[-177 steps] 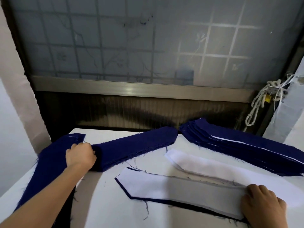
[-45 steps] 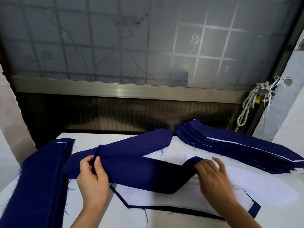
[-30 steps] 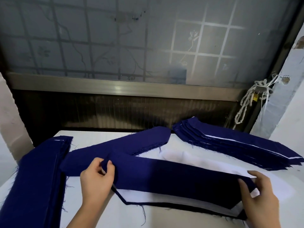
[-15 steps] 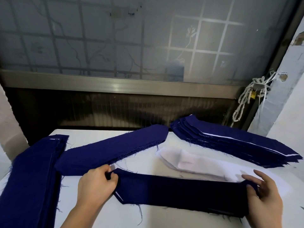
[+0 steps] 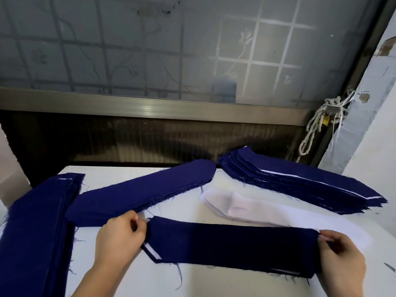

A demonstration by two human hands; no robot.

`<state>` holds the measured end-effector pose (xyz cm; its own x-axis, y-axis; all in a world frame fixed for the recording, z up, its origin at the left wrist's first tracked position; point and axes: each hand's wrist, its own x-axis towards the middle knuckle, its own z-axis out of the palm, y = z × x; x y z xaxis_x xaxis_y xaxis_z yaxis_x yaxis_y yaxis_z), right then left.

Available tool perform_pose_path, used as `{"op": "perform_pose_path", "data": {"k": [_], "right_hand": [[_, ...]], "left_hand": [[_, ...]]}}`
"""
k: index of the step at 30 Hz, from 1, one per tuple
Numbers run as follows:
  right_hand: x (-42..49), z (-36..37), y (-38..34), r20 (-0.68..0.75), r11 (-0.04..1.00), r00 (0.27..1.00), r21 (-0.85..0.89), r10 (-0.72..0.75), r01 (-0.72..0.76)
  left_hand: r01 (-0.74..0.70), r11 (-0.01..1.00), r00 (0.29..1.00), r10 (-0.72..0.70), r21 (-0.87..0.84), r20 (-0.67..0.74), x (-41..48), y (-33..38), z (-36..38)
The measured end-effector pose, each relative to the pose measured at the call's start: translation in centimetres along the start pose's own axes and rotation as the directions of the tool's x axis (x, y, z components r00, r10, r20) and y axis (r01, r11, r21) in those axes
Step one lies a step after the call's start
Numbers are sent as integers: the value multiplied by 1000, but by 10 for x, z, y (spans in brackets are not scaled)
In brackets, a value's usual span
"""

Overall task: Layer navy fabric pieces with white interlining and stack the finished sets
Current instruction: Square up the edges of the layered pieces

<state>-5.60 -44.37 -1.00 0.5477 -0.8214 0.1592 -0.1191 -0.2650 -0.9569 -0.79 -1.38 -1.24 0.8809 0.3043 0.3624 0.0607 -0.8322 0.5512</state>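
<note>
A layered set (image 5: 233, 245) lies flat near the table's front: a navy piece on top, with slivers of white interlining showing at its lower left corner and lower right edge. My left hand (image 5: 120, 239) pinches its left end. My right hand (image 5: 340, 260) pinches its right end. Behind it lies a loose pile of white interlining (image 5: 246, 209). A stack of single navy pieces (image 5: 141, 194) runs diagonally at centre left. The stack of finished sets (image 5: 300, 183), navy with white edges showing, sits at the back right.
Another long navy fabric stack (image 5: 36, 232) hangs along the left edge of the white table (image 5: 120, 281). A frosted window and a dark wall stand right behind the table. A knotted rope (image 5: 317, 125) hangs at the right by a grey pillar.
I took a navy piece from the left stacks, spread it with both hands over the white interlining and lowered it flat. Both hands now pinch its ends.
</note>
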Motion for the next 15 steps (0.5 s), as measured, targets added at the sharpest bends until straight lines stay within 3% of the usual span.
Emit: {"op": "perform_pose_path", "data": {"k": [9,15], "right_hand": [[-9,-3,-14,71,998,997,-65,-17,21],[-8,0,-10,79,996,997,-87,-6,13]], "left_hand": [[-111,987,992,103,116,68,-2,2,3],[-86,991,994,79,106,69,-4,3,4]]}}
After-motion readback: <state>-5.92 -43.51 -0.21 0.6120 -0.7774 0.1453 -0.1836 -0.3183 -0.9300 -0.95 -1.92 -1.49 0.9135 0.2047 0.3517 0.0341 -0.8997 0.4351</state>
